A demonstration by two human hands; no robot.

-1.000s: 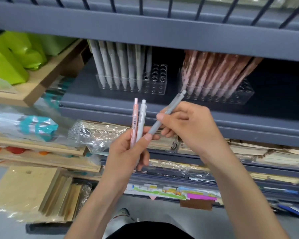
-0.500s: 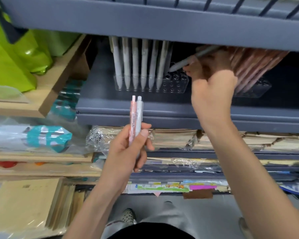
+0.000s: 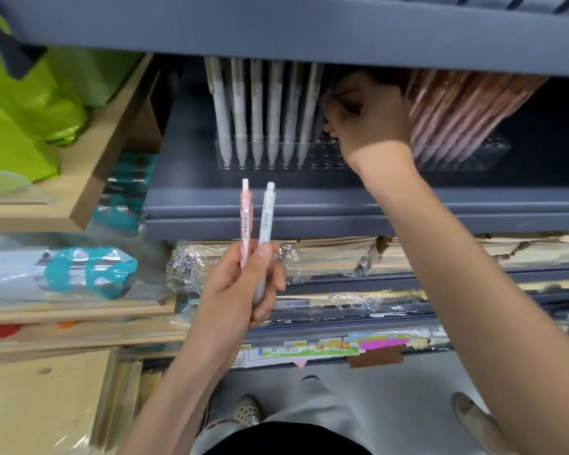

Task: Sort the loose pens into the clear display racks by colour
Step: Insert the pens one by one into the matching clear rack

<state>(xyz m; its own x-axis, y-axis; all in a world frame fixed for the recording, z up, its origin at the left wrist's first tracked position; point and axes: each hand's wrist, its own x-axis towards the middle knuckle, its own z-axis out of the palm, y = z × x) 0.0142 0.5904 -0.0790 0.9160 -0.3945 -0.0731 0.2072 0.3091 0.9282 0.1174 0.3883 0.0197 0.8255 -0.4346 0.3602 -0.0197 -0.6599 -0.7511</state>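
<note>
The left hand (image 3: 240, 290) is raised in front of the shelf (image 3: 309, 205), thumb and fingers clamped on a pink pen (image 3: 245, 215) and a white pen (image 3: 267, 211), both upright. The right hand (image 3: 368, 116) reaches into the shelf, its fingers curled over the clear rack (image 3: 224, 159) of white pens. What they grip is hidden.

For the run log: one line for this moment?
left hand holds pink pen, white pen | right hand at white-pen rack | grip hidden
</note>
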